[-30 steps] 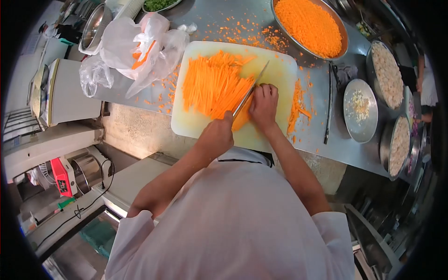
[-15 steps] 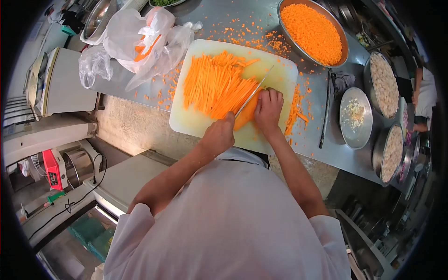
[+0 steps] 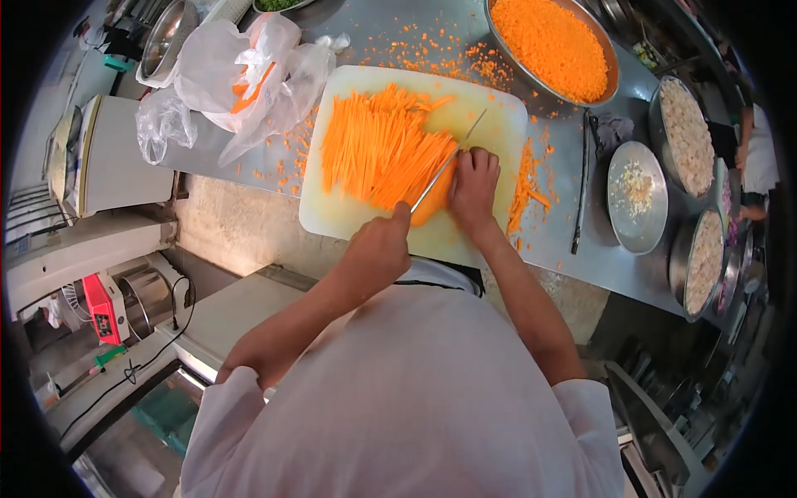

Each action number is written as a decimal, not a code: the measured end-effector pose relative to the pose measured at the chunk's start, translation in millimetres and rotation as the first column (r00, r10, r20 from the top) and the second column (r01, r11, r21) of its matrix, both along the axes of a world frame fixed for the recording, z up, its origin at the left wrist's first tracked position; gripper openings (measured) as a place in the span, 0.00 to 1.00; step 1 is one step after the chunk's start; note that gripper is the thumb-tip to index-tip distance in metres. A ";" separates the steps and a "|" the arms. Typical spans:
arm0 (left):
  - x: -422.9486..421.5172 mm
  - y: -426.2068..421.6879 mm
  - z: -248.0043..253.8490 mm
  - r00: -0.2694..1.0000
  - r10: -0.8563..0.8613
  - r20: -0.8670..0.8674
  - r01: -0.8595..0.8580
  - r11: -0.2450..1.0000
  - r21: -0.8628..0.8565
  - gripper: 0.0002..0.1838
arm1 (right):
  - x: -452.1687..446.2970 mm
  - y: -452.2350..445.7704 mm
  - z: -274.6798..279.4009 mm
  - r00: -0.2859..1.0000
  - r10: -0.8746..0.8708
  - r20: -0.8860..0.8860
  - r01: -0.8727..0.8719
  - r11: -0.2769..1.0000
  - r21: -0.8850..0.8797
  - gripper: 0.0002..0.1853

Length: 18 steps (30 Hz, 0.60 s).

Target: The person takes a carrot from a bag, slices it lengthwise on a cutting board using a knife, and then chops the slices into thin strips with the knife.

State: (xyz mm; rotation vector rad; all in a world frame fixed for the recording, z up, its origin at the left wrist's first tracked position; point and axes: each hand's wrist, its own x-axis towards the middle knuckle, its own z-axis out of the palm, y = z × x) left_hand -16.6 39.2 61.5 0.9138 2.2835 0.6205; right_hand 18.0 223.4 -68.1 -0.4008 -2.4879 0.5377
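Note:
My left hand is wrapped around the handle of a knife, whose blade slants up and away to the right. On the far side of the blade, my right hand presses down on the carrot with curled fingers. The carrot is mostly hidden by the knife and my fingers. A wide heap of thin carrot strips lies left of the blade. All of this rests on a pale cutting board.
A metal bowl of finely chopped carrot stands at the back right. Further right are a metal bowl with pale bits and bowls of whitish chunks. A dark rod lies beside the board. Plastic bags sit at the left.
The knife and my left hand have shifted slightly left and toward me. My right hand stays on the carrot. The whole view has moved a little.

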 end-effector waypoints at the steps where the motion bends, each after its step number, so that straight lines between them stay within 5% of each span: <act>1: 1.9 -1.6 8.4 0.998 0.012 0.057 -0.011 1.000 -0.019 0.11 | 0.7 0.1 0.9 1.000 -0.010 -0.004 0.010 1.000 -0.008 0.08; 5: 1.8 8.8 -50.9 1.000 0.007 -0.020 -0.008 0.998 -0.058 0.10 | 0.9 4.5 -0.6 0.999 -0.018 0.038 0.018 1.000 -0.019 0.08; 10: -1.3 -2.1 2.2 1.000 -0.016 0.016 0.015 0.998 0.067 0.08 | -0.8 0.0 1.1 0.999 -0.014 -0.042 0.015 1.000 0.008 0.08; 14: 3.5 4.6 -45.6 0.999 -0.023 -0.049 0.024 1.000 0.001 0.08 | -1.3 2.7 -1.2 1.000 -0.015 -0.004 0.015 1.000 -0.026 0.08; 18: -9.9 13.4 -17.8 0.998 -0.033 -0.060 0.035 0.999 0.034 0.09 | -4.5 5.4 -2.4 0.999 -0.006 -0.034 0.006 1.000 0.004 0.08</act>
